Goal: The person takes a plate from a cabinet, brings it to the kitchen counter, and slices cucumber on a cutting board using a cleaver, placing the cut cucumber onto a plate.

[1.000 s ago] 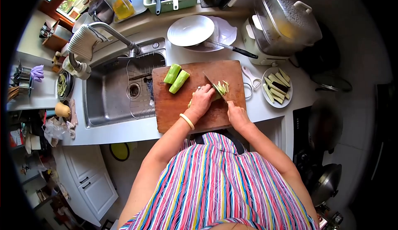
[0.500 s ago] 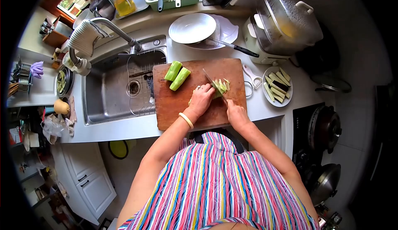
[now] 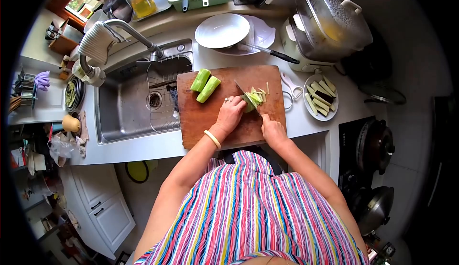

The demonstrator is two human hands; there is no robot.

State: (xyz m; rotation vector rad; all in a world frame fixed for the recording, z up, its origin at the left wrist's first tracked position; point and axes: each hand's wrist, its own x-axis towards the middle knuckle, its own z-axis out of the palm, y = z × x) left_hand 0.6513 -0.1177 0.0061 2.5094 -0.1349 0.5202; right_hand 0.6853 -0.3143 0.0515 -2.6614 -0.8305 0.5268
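My right hand (image 3: 274,131) is wrapped round the handle of a knife (image 3: 246,97), its blade slanting up and left across the cutting board (image 3: 201,126). Close against the blade, my left hand (image 3: 229,114) presses with curled fingers on a peeled green vegetable (image 3: 249,106), perhaps cucumber or luffa, mostly covered by the hand. Thin pale green strips (image 3: 258,96) lie piled on the blade's right side, and a couple lie apart farther right. Two thick peeled green pieces (image 3: 209,89) rest side by side at the board's upper left.
Left of the board is a steel sink (image 3: 124,121) with a wire rack. Behind stand a white bowl (image 3: 222,30) and a black-handled pan or utensil. A peeler (image 3: 292,87) and a plate of eggplant strips (image 3: 321,114) lie right, near a steamer (image 3: 330,26) and stove (image 3: 356,155).
The pile of strips right of the blade has grown and spread, with loose strips now farther right. Both hands stay in nearly the same place.
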